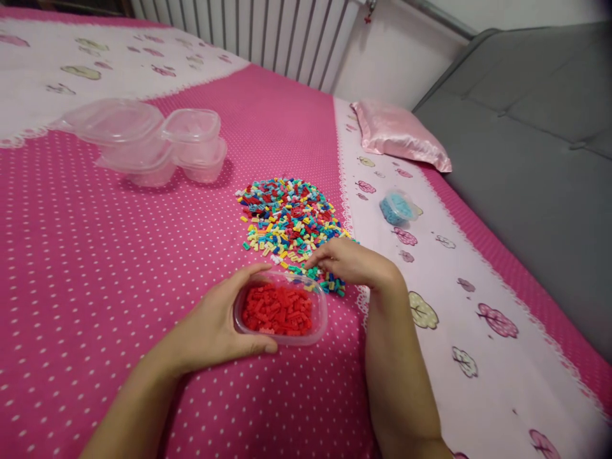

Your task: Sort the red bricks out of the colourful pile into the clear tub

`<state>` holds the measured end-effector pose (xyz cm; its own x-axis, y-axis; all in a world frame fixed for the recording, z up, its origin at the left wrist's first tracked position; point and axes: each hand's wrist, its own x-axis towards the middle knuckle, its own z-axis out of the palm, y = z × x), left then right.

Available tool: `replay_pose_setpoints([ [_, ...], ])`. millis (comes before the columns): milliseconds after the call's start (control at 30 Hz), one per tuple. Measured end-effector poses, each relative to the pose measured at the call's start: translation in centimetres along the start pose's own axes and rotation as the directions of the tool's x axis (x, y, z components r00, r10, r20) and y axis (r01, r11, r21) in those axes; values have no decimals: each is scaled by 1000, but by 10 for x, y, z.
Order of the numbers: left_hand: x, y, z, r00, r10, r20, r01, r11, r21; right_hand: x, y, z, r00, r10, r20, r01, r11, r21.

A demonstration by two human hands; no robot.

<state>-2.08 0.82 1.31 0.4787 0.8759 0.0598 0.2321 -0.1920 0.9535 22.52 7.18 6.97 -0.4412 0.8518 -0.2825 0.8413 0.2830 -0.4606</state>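
Observation:
My left hand (217, 319) grips the left end of a clear plastic container (321, 319), thumb along the near side and fingers along the far side. Small red building bricks (280, 309) lie inside it, and it rests on the bed. Just beyond the container spreads a loose pile of mixed coloured building bricks (291, 217). At the pile's near right edge is my right hand (347, 260), with its fingers curled and pressed together, pointing down and left. Whatever sits between those fingertips is too small to make out.
Stacked clear containers with lids (138, 143) stand at the far left. A small container of light blue bricks (398, 208) sits to the right on the white printed band. Further off are a pink pillow (401, 134), a grey padded headboard (526, 108) and a radiator (268, 32).

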Motion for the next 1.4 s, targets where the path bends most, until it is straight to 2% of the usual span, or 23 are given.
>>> replay_pose_setpoints([
  [100,-1,2,0,1000,-11,26,10,1000,4,-7,0,-7,999,39,-15,-39,999,-13],
  [167,-2,3,0,999,-7,34,7,1000,12,-6,0,-8,992,29,-123,-30,1000,-7],
  [267,-3,4,-1,999,5,44,-6,1000,4,6,-3,-2,950,-7,-311,5,1000,-8],
  [400,-3,3,0,999,-4,50,3,1000,12,28,-4,14,914,-55,-402,40,998,-47],
  [567,-2,2,0,999,-11,41,10,1000,27,43,-3,27,924,-26,-383,-22,993,-119],
  [833,-1,2,4,1000,-10,-26,10,1000,-3,45,-2,29,921,24,-389,-92,983,-156],
  [1000,1,3,5,996,-24,-84,24,1000,-1,41,0,25,911,30,-412,-45,999,-28],
  [1200,0,-1,5,995,7,-98,-4,1000,30,22,-3,7,886,26,-462,48,988,149],
  [1300,0,-3,5,996,11,-93,-9,1000,26,7,-8,-3,920,-35,-391,138,962,237],
  [1400,-1,-3,5,996,-1,-89,3,1000,21,-7,-16,-10,961,-160,-224,219,936,275],
])
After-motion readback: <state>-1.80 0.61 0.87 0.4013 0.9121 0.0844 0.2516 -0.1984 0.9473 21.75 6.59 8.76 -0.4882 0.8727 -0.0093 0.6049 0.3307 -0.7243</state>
